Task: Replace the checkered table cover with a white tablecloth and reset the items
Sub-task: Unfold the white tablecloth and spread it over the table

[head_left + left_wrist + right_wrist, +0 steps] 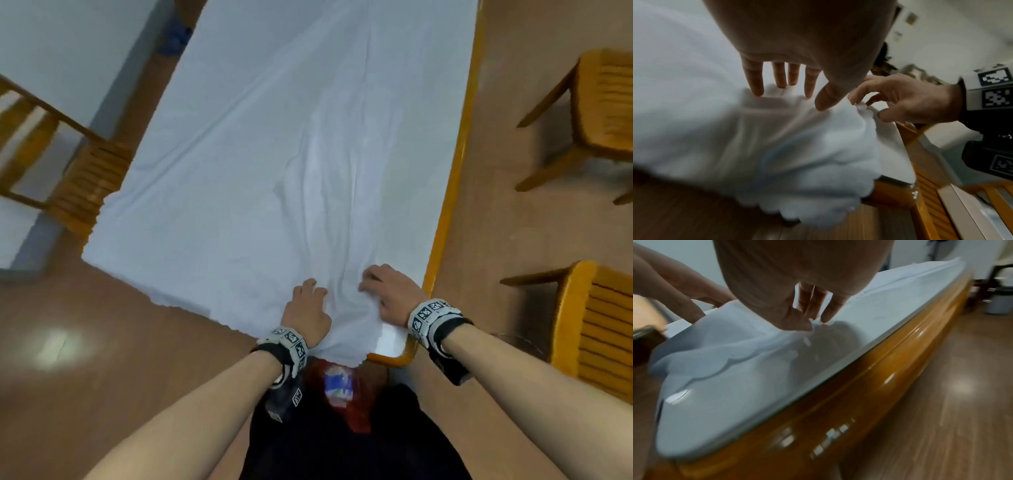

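The white tablecloth [274, 154] lies creased and askew along the long table with its orange wooden rim [455, 164]; its scalloped hem [818, 211] hangs over the near end. The table's near right corner [390, 339] shows bare and glossy. My left hand [310, 291] rests on the cloth at the near end, its fingertips [758, 91] and thumb touching a raised fold. Just to its right, my right hand [370, 281] pinches the cloth's edge between thumb and fingers [816, 321]. No checkered cover is in view.
Wooden chairs stand at the left [85, 185], at the far right [603, 102] and at the near right [596, 329]. A blue bundle [174, 37] lies on the floor far left. A red and blue item [339, 387] sits below the near end. A grey bin [1001, 301] stands beyond.
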The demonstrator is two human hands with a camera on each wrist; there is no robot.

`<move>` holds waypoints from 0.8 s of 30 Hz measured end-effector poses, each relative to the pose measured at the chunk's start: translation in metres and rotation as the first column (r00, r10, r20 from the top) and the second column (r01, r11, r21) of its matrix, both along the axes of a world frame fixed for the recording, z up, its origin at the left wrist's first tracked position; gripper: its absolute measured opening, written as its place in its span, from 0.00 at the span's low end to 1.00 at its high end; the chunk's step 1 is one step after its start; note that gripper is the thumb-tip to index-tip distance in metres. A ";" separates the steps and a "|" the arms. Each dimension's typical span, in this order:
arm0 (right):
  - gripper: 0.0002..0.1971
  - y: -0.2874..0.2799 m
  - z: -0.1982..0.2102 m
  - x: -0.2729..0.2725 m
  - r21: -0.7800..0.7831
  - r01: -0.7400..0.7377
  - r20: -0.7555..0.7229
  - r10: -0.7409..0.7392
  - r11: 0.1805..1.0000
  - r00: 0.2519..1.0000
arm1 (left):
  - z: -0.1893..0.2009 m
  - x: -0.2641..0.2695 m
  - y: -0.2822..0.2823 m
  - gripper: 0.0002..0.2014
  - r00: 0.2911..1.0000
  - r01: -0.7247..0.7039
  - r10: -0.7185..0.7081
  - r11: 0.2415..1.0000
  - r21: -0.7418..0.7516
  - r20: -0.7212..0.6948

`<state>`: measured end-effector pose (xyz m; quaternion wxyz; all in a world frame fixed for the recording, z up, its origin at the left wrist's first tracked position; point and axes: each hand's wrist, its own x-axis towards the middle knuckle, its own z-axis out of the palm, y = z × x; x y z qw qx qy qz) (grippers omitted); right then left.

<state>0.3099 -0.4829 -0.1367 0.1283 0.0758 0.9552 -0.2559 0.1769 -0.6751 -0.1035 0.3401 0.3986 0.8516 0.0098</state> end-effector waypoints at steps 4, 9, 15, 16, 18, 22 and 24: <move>0.25 0.022 0.005 0.011 0.083 -0.181 0.022 0.180 0.980 0.983 | 0.007 0.053 -0.019 0.30 0.976 -0.193 0.202 0.975 -0.110 0.079; 0.06 0.030 0.009 0.007 0.219 -0.288 0.006 0.293 0.932 0.956 | 0.017 0.091 -0.019 0.28 0.927 -0.342 0.353 0.934 -0.101 0.128; 0.03 0.024 0.018 0.020 0.243 -0.297 -0.180 0.343 0.924 0.922 | 0.029 0.121 -0.006 0.35 0.870 -0.468 0.462 0.883 -0.004 0.170; 0.03 0.022 0.027 0.021 0.218 -0.310 -0.218 0.356 0.926 0.909 | 0.029 0.126 -0.003 0.37 0.868 -0.477 0.466 0.879 0.025 0.170; 0.05 0.018 0.047 0.020 0.150 -0.302 -0.203 0.328 0.942 0.923 | 0.028 0.136 0.004 0.40 0.858 -0.505 0.489 0.860 0.081 0.158; 0.09 0.016 0.088 0.026 0.068 -0.227 -0.096 0.233 0.971 0.968 | 0.026 0.151 0.023 0.47 0.793 -0.609 0.593 0.778 0.153 0.138; 0.10 0.020 0.102 0.033 0.069 -0.233 -0.120 0.240 0.970 0.963 | 0.027 0.151 0.036 0.41 0.769 -0.636 0.633 0.746 0.197 0.086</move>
